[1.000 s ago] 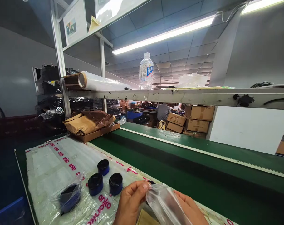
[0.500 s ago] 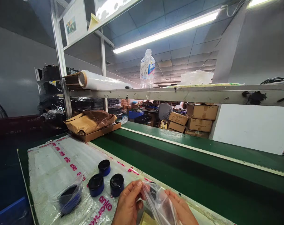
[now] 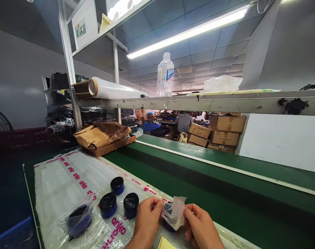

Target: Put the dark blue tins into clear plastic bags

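Observation:
Between my hands is a clear plastic bag (image 3: 177, 211), raised over a dark round item (image 3: 170, 226) that it partly hides. My left hand (image 3: 148, 219) pinches the bag's left side. On the right side, my right hand (image 3: 200, 223) has its thumb and fingers closed on the bag's edge. Left of my hands stand three black-topped blue round pieces: one at the back (image 3: 117, 185), one at the left (image 3: 108, 204) and one nearest my left hand (image 3: 131, 205). A bagged dark blue piece (image 3: 79, 220) lies farther left. Yellow paper (image 3: 165, 243) shows below my hands.
Plastic sheeting with pink print (image 3: 56, 180) covers the near bench. A cardboard tray (image 3: 108, 148) holds brown paper. Behind runs a green surface (image 3: 212, 186), beneath a shelf (image 3: 212, 103) bearing a bottle (image 3: 165, 76) and a film roll (image 3: 113, 89). A person (image 3: 184, 122) is far back.
The bag has moved from hanging low between my hands to over the dark round item. My right hand has shifted slightly, showing its fingers more. The camera view has shifted a little.

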Demonstrator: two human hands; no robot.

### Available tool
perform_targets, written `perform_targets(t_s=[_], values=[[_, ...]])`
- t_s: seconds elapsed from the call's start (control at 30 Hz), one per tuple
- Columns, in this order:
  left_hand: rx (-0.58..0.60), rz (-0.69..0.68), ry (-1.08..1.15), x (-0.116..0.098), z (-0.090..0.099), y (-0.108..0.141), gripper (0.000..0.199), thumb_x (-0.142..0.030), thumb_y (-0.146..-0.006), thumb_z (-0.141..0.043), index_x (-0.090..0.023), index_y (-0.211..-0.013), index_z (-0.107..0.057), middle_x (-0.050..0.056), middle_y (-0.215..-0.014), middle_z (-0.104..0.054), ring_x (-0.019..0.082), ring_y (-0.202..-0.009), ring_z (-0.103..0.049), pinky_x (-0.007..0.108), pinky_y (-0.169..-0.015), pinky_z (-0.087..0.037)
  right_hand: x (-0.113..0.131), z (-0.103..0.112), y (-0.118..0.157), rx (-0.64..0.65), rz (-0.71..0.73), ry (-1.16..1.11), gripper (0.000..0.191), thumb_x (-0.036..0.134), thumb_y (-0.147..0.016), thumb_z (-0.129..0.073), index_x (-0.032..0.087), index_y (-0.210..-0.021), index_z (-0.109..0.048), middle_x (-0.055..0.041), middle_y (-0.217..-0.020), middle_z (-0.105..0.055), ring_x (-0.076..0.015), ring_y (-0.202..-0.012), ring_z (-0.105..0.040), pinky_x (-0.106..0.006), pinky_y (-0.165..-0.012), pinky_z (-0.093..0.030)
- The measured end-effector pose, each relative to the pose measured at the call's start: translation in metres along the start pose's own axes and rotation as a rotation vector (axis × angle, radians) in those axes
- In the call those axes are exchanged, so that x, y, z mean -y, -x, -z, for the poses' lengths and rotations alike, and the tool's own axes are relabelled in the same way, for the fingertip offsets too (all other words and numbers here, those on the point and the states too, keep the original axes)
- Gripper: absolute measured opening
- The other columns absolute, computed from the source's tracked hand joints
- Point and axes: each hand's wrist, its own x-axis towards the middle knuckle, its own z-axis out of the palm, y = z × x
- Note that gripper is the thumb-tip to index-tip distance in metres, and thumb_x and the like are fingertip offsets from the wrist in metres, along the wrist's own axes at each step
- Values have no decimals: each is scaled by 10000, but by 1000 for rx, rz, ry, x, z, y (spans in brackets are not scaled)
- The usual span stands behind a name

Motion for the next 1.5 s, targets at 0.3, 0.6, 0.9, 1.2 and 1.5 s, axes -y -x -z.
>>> perform_targets(t_s=[0.3, 0.6, 0.9, 1.2, 1.5], values=[[57, -1, -257, 8, 4, -11, 318, -426, -859, -504, -192, -671, -609, -14, -493, -566, 156, -381, -521, 241, -444, -320, 2, 1, -14, 2, 79, 199, 146, 295, -794, -485, 227, -673, -529, 35, -532, -570, -137, -401, -556, -216, -389, -317], [82, -44, -476, -5, 13, -7, 230, -271, -809, -568, -215, -597, -635, 2, -526, -628, 164, -464, -528, 254, -510, -269, 7, 10, -18, 40, 183, 446, 170, 178, -788, -520, 222, -634, -575, 13, -520, -602, -170, -467, -576, -251, -501, -344], [135, -85, -666, -10, 19, 5, 221, -245, -831, -525, -206, -695, -695, 55, -694, -710, 226, -683, -619, 277, -592, -268, 0, 15, -7, 70, 312, 602, 210, 151, -835, -469, 231, -668, -567, -37, -708, -691, -233, -705, -633, -289, -627, -343], [237, -237, -641, -11, 26, 19, 393, -83, -777, -486, -219, -1093, -675, 56, -1015, -723, 234, -861, -654, 295, -762, -396, 2, 25, -2, 150, 360, 589, 242, 242, -930, -362, 249, -843, -588, -21, -790, -703, -221, -736, -628, -280, -654, -397], [453, -133, -524, -22, 36, 27, 507, -340, -839, -595, -221, -1331, -602, 66, -1221, -669, 266, -1005, -618, 343, -895, -451, 11, 32, 16, 394, 379, 441, 326, 362, -872, -552, 207, -1117, -702, -67, -1067, -718, -261, -943, -647, -309, -815, -480]])
